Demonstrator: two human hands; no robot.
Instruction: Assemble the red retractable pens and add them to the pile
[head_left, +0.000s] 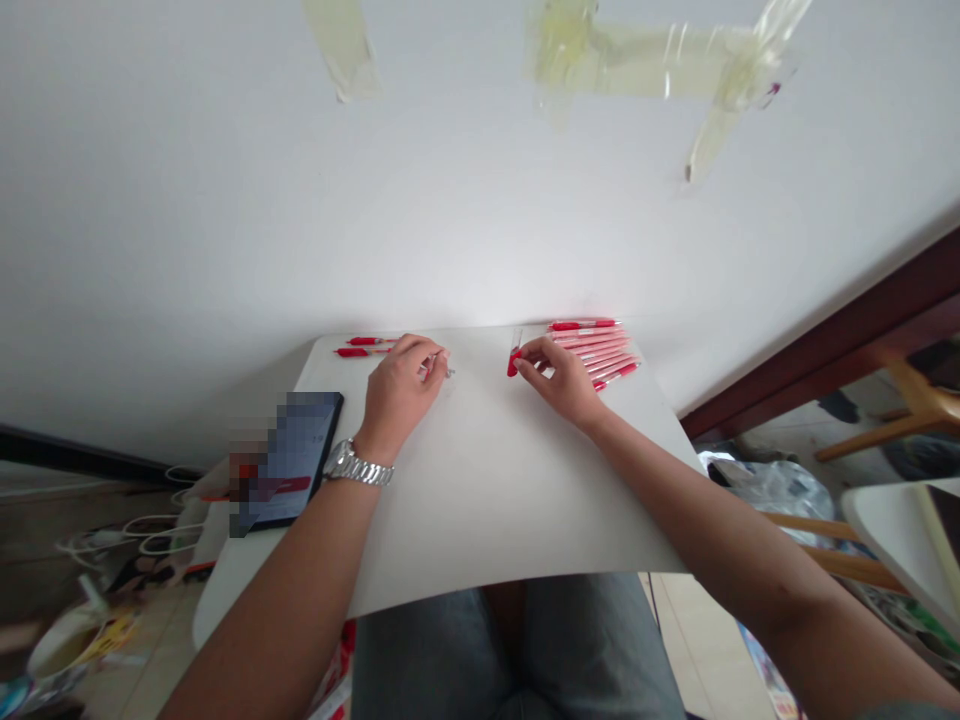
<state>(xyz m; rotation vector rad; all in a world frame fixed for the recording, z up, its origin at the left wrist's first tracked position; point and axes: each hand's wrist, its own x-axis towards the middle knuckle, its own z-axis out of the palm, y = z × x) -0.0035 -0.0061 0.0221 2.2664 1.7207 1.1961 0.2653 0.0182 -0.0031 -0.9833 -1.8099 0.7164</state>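
Note:
My left hand [401, 385], with a metal watch [358, 466] on the wrist, is closed in a pinch on a small thin pen part whose tip shows at its fingertips. My right hand [559, 378] pinches a red pen piece [514, 360] upright on the white table [487, 500]. Just right of that hand lies a row of several red pens [596, 348]. Two more red pens [364, 346] lie at the table's far left, beyond my left hand.
A dark tablet [296, 455] rests on the table's left edge. A white wall rises right behind the table. Cables and clutter cover the floor at left. Wooden chair parts and a bag stand at right. My knees sit under the near edge.

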